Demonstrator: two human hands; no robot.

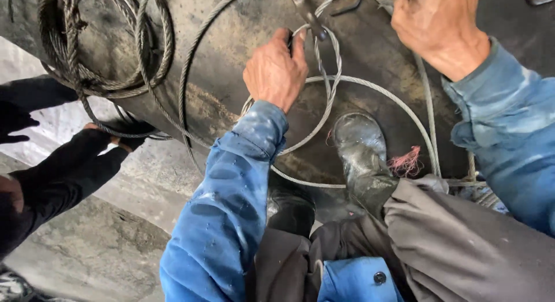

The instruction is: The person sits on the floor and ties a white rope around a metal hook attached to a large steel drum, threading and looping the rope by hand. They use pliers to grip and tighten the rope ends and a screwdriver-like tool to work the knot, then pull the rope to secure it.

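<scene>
Left hand (276,70) clamped on wire rope (370,89) loop; right hand (436,21) fingers out of frame, grip can't tell.

Colours and patterns, head view: the large rubber cylinder (243,41) was black, smeared with tan and ochre mud in patches; the wire rope (370,89) looped over it was pale silver-grey with a fine twisted strand pattern, while the coiled rope bundle (98,53) was darker grey-brown; the frayed tuft (406,161) was pink; the boot (361,154) was glossy black-grey with wet highlights; the left sleeve (225,209) was bright blue, mottled paler and dotted with droplets; the right sleeve (509,128) was faded blue; the trousers (462,244) were grey-brown; a co-worker's sleeve (63,169) was black; the concrete floor (92,250) was mottled grey
</scene>
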